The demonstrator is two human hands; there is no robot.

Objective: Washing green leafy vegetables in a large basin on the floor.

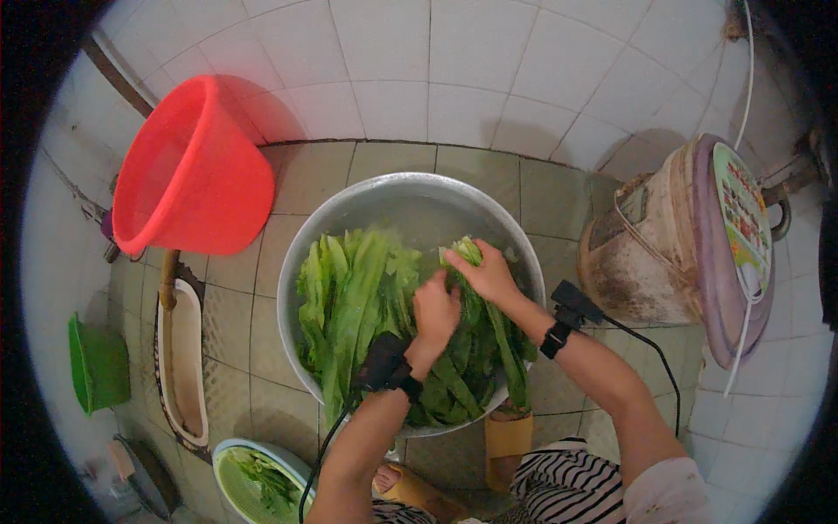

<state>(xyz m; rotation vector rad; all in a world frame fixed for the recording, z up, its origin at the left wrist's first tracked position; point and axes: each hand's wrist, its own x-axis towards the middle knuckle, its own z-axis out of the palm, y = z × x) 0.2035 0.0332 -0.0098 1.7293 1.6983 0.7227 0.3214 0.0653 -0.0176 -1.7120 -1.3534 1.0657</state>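
Note:
A wide metal basin (305,223) of cloudy water stands on the floor in front of me. Long leafy greens (353,279) lie in it, their leaves spreading over the left side and toward the near rim. My right hand (487,272) grips one bunch of the greens near its pale stem ends, thumb on top. Just to the left and lower, my left hand (436,310) is curled closed against the same bunch; its fingertips are partly hidden among the leaves. Both wrists wear black straps with small devices and cables.
A red bucket (218,175) leans at the upper left, above a floor-level toilet trough (182,367). A green bin (99,362) stands far left. Nearer, a green colander (229,476) in a pale basin holds some greens. A lidded, stained bucket (642,249) is at right.

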